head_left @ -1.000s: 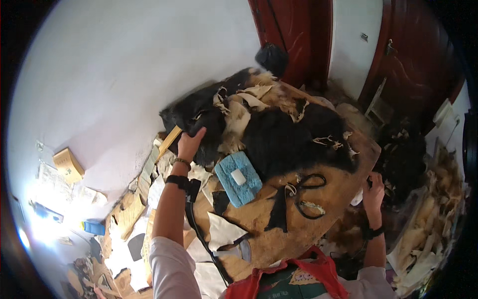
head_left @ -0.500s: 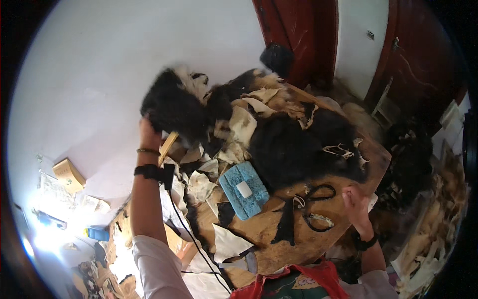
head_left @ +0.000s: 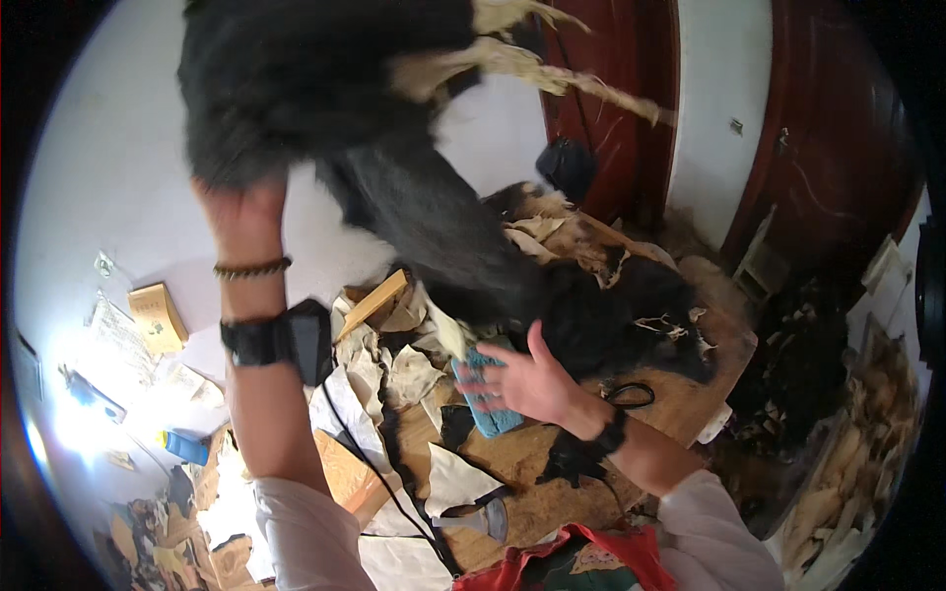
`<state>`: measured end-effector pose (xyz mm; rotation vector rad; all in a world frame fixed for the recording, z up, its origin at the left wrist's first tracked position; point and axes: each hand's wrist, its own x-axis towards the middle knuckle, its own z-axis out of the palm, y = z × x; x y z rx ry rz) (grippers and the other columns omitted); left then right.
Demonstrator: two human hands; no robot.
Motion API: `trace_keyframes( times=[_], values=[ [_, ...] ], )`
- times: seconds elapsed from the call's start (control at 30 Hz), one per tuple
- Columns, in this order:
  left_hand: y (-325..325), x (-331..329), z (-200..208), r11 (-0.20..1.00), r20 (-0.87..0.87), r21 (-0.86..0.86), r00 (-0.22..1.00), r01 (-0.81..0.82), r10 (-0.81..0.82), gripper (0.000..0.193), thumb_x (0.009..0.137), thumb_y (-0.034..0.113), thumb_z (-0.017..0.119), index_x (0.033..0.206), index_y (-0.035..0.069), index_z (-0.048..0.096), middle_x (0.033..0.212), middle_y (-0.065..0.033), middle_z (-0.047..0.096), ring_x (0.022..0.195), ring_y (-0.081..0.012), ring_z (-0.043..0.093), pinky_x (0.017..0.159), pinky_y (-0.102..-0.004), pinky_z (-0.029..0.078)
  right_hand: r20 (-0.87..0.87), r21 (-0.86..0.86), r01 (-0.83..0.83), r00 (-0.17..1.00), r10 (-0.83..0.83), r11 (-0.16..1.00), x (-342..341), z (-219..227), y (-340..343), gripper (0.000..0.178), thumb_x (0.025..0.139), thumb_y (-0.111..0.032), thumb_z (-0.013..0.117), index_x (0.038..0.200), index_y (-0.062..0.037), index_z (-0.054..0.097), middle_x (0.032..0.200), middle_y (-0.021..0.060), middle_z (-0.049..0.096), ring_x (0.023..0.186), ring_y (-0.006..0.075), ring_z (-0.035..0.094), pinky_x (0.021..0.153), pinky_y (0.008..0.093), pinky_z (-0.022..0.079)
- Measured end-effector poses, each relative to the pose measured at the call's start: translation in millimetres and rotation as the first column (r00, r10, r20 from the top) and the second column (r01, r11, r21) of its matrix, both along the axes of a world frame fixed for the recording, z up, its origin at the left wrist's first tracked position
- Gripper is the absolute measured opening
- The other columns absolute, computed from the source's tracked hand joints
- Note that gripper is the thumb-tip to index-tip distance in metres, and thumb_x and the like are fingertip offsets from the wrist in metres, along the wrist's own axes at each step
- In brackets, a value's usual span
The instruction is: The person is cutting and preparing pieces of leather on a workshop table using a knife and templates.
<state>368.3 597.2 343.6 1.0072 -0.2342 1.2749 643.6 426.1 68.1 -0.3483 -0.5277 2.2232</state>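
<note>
My left hand [head_left: 239, 209] is raised high and grips a large black fur pelt [head_left: 335, 89] with a pale hide edge; the pelt hangs down toward the wooden table [head_left: 690, 409]. My right hand [head_left: 517, 379] is open, fingers spread, just under the hanging lower end of the pelt and above a blue brush-like pad [head_left: 490, 419]. More black fur pieces [head_left: 631, 315] lie heaped on the table's far side.
Pale hide scraps [head_left: 394, 364] cover the table's left part. A black strap loop [head_left: 631, 394] lies by my right wrist. Dark red doors [head_left: 611, 108] stand behind. Cardboard boxes [head_left: 158, 315] and scraps litter the floor at left; fur piles [head_left: 847, 443] lie at right.
My left hand has lifted the black pelt from the table up high. My right hand has moved from the table's right edge in toward the middle, under the pelt.
</note>
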Motion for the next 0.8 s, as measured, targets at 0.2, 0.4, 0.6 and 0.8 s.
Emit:
trace_keyframes(
  times=[0.2,0.4,0.6,0.8],
  values=[
    [-185,-99,-129,0.906,-0.063,-0.338,0.967,-0.254,0.247,0.042,0.098,0.024,0.045,0.129,-0.004,0.053,0.133,-0.0212,0.054,0.124,-0.0332,0.051,0.107,-0.0468,0.040,-0.315,-0.355,0.538,0.701,-0.640,0.764,23,58,81,0.068,0.093,-0.068,0.036,0.098,-0.0035,0.056,0.076,0.0106,0.062,0.070,0.0252,0.062,0.092,0.0455,0.048],
    [-281,-136,-247,0.585,-0.141,-0.675,0.858,-0.448,0.494,0.048,0.099,0.031,0.045,0.129,-0.005,0.052,0.135,-0.0230,0.052,0.127,-0.0352,0.047,0.108,-0.0482,0.038,-0.308,0.035,0.625,0.749,-0.586,0.780,85,47,48,0.068,0.090,-0.065,0.047,0.134,-0.0133,0.052,0.140,0.0068,0.051,0.128,0.0282,0.046,0.108,0.0479,0.032],
    [-369,-136,-315,-0.083,-0.340,-0.708,0.235,-0.701,0.911,0.064,0.093,0.036,0.054,0.143,0.003,0.033,0.149,-0.0212,0.031,0.137,-0.0327,0.032,0.113,-0.0499,0.030,0.414,0.581,0.793,-0.097,-0.905,0.182,210,-109,1,0.034,0.096,-0.015,0.057,0.128,-0.0160,0.046,0.121,0.0019,0.054,0.103,0.0145,0.056,0.086,0.0310,0.045],
    [-354,-65,-276,0.470,-0.398,0.863,-0.823,-0.185,0.405,0.060,0.073,0.015,0.074,0.129,0.004,0.054,0.136,-0.0175,0.051,0.127,-0.0358,0.045,0.106,-0.0434,0.036,0.508,0.861,-0.024,0.046,-0.860,0.507,114,-26,11,0.025,0.094,-0.014,0.062,0.116,-0.0021,0.060,0.116,0.0119,0.063,0.087,0.0166,0.065,0.076,0.0300,0.051]
  ],
)
